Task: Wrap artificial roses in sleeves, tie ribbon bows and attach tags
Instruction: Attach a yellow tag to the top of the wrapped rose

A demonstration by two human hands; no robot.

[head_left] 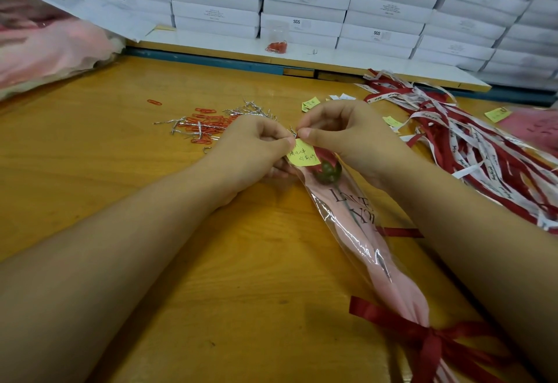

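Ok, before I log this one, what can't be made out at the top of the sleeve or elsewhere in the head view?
- Fastener on the yellow tag: hidden between the left hand and right hand.
- Rose bloom: mostly covered by the tag and the hands.
- Red bow: its tails are cut off by the bottom edge.
- Pink pile, far left: blurred.
- Box labels: too small to read.

I see a glossy, crinkled clear plastic sleeve (347, 231) over matt pink paper, a satiny red ribbon bow (428, 340), a matt yellow paper tag (302, 154), and a smooth varnished wood table (151, 201).
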